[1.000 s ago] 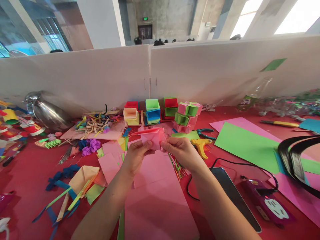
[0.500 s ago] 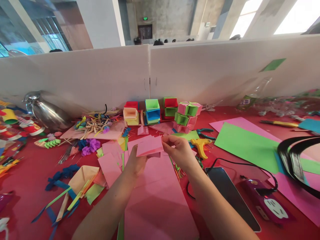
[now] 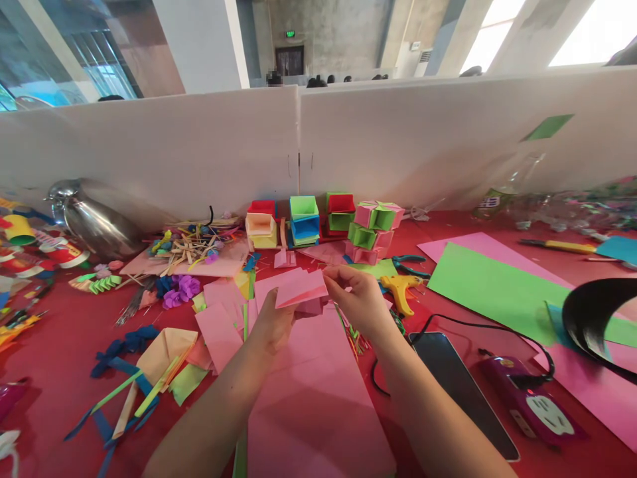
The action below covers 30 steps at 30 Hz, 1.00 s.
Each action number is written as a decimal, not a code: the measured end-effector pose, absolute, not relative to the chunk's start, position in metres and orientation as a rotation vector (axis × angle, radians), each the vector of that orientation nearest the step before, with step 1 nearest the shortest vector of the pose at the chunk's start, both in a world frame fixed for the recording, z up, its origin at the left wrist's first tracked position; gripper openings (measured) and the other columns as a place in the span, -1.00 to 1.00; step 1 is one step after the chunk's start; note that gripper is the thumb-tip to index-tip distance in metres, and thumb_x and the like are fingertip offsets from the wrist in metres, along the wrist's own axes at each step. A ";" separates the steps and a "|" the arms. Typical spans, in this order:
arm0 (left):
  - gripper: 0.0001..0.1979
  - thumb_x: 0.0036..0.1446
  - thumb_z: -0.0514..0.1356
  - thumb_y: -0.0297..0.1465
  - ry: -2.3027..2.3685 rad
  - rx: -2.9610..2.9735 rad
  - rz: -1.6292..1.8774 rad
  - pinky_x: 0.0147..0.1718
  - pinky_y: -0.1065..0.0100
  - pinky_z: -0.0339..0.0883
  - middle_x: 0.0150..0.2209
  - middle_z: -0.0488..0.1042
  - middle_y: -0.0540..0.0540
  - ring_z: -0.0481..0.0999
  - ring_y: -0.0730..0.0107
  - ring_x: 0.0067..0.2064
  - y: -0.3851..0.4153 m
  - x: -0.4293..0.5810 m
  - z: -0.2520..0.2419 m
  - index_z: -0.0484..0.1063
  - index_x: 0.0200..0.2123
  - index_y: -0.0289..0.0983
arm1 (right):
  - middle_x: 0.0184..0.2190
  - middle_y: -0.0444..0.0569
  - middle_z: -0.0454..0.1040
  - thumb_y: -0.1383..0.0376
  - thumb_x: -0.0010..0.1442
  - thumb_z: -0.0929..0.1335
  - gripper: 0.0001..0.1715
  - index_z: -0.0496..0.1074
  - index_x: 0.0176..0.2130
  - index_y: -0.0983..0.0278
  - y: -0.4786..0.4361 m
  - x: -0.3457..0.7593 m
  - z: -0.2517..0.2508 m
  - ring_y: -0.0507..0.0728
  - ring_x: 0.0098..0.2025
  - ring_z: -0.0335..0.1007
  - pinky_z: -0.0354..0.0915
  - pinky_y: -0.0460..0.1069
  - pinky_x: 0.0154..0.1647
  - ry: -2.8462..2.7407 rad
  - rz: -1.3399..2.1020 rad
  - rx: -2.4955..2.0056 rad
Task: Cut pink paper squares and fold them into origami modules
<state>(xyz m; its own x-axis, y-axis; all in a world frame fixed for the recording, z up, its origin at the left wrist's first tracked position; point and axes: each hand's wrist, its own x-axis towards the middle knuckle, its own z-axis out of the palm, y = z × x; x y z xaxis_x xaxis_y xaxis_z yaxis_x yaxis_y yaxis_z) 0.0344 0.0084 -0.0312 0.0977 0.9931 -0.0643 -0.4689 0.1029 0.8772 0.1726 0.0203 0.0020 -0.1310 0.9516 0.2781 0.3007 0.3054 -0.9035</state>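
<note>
Both hands hold a folded pink paper (image 3: 301, 289) in the air above the big pink sheet (image 3: 313, 392) on the red table (image 3: 64, 345). Left hand (image 3: 271, 325) grips it from below, fingers closed under the fold. Right hand (image 3: 358, 299) pinches its right edge between thumb and fingers. Behind the pink sheet: stack of paper boxes (image 3: 323, 222). Right of the sheet: yellow glue gun (image 3: 398, 289), phone (image 3: 460, 392), green sheet (image 3: 490, 292). Left of it: pink paper scraps (image 3: 219, 318).
</note>
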 end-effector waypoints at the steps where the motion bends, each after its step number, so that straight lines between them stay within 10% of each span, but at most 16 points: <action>1: -0.64 -0.21 0.38 -0.19 0.825 0.825 1.261 -0.39 0.32 0.37 -0.44 0.55 -0.10 0.51 0.31 -0.38 0.008 0.034 -0.031 0.54 -0.36 -0.31 | -0.60 -0.15 0.36 0.24 0.10 0.25 -0.78 0.39 -0.47 0.30 0.020 0.173 0.002 -0.02 -0.56 0.21 0.10 -0.12 -0.56 -1.632 0.868 -1.166; 30: -0.68 -0.19 0.37 -0.36 0.784 0.641 1.370 -0.41 0.47 0.35 -0.38 0.57 -0.03 0.48 0.46 -0.39 0.009 0.044 -0.030 0.52 -0.26 -0.24 | -0.52 -0.13 0.48 0.33 0.10 0.30 -0.89 0.43 -0.36 0.28 0.019 0.168 -0.002 0.00 -0.50 0.34 0.22 -0.12 -0.51 -1.582 0.815 -1.084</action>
<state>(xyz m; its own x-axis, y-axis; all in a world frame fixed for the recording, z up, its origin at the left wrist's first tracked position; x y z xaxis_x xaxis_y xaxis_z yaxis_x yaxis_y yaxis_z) 0.0440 0.0087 -0.0305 0.0284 0.9932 -0.1133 -0.6009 0.1076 0.7920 0.1684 0.0194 -0.0025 -0.0876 0.9296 0.3581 0.2480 0.3685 -0.8959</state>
